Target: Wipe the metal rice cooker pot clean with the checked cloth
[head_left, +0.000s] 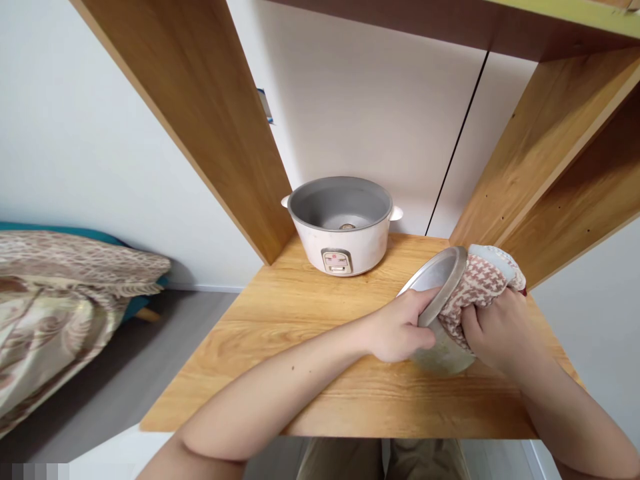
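Observation:
A metal inner pot [443, 352] is tilted on its side above the right part of the wooden desk, its mouth facing left. My left hand [403, 327] grips its rim, fingers inside and thumb outside. Bunched in my right hand [503, 330] is a brown-and-white patterned cloth [475, 287], pressed against the pot's outer wall near the rim. Behind them stands the white rice cooker body [345, 247], upright and without a lid, its grey inside and heating plate showing. Part of the pot is hidden by my hands and the cloth.
The wooden desk [240, 347] has upright wooden panels [200, 120] on the left and right, and a shelf overhead. At left, a sofa draped with a patterned cover [65, 300] stands on the grey floor.

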Motion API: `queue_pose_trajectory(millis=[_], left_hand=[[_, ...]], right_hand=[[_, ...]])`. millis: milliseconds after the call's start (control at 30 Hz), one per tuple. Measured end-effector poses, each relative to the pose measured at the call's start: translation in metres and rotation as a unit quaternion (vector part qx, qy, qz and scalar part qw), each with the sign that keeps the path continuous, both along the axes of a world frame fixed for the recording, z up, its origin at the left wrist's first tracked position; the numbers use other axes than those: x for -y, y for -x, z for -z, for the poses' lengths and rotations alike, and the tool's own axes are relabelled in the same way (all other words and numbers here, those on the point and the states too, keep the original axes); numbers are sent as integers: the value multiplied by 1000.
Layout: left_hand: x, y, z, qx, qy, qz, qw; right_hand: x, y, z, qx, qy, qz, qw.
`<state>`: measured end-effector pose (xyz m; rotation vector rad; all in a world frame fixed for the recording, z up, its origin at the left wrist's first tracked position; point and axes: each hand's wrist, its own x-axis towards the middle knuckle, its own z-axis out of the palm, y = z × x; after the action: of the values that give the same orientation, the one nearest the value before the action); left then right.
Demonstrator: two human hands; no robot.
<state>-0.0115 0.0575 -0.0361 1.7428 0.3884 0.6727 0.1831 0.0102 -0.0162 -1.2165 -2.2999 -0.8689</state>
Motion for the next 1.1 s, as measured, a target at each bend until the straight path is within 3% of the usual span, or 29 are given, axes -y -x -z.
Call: queue_pose_trajectory(millis=[100, 267, 400, 633, 900, 1000, 1100], left_hand=[[0, 0, 1, -7, 2, -1, 1000], [-1, -1, 1, -8, 2, -3, 1000], [-1, -2, 1, 3, 10, 7, 1000], [-2, 0, 1, -3, 31, -2, 999], [-2, 0, 1, -14, 18, 2, 1000], [-1, -1, 1, -1, 26, 10, 1000], [1, -2, 0, 14, 39, 8, 999]], right_hand=[[3, 5, 0, 30, -44, -11, 999], [6, 7, 0, 47, -41, 4, 998], [3, 3, 0, 24, 14, 18, 999], [-14, -6, -4, -125, 95, 44, 987], [5, 4, 4, 20, -17, -6, 1000], [7, 6, 2, 13, -8, -2, 1000], [3, 2, -4, -33, 48, 10, 998]])
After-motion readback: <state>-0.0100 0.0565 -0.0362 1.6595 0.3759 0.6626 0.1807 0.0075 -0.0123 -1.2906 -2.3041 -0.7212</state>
